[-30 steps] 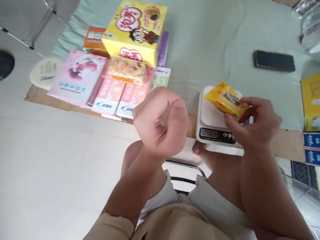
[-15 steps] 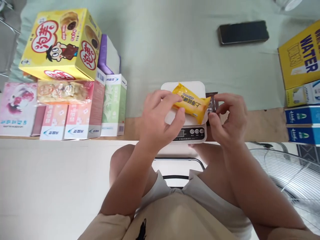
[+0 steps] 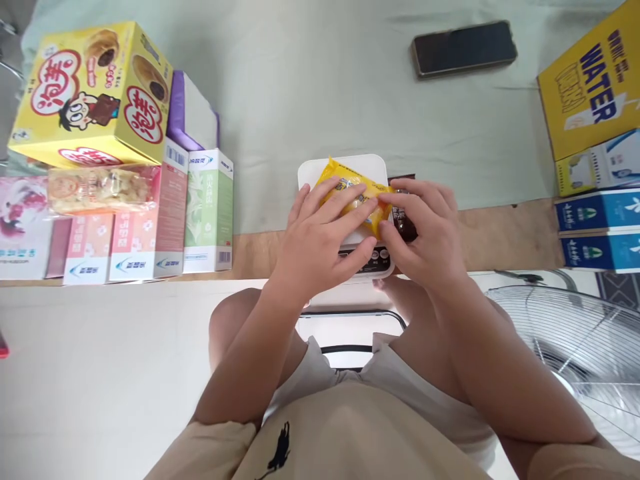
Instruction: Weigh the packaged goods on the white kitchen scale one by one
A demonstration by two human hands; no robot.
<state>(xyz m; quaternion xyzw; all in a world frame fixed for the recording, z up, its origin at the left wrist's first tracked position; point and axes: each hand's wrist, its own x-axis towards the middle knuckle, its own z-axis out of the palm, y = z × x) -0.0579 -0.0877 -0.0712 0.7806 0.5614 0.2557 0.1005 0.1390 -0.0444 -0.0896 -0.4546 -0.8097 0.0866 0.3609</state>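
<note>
A yellow snack packet [image 3: 350, 177] with dark printing lies on the white plate of a small kitchen scale [image 3: 311, 170]. My left hand [image 3: 325, 237] rests over it, fingers spread flat across the wrapper and thumb apart. At the packet's right end, my right hand [image 3: 425, 230] has its index finger and thumb against the two corners. A dark brown packet [image 3: 404, 225] sits beside the scale's right edge, partly hidden under my right hand. My left hand and thumb cover much of the scale's black button panel [image 3: 375, 263].
On the left stand a yellow cream-puff box [image 3: 75, 87], a purple-and-white pack [image 3: 193, 113], pink and green cartons [image 3: 209, 207] and a clear-wrapped snack [image 3: 103, 189]. A phone [image 3: 465, 48] lies at the back. To the right are a yellow box [image 3: 590, 87], blue cartons [image 3: 595, 233] and a fan [image 3: 580, 340].
My left hand has spread over the yellow packet. My right hand has moved off the brown packet onto the yellow packet's end. The whole view has shifted slightly.
</note>
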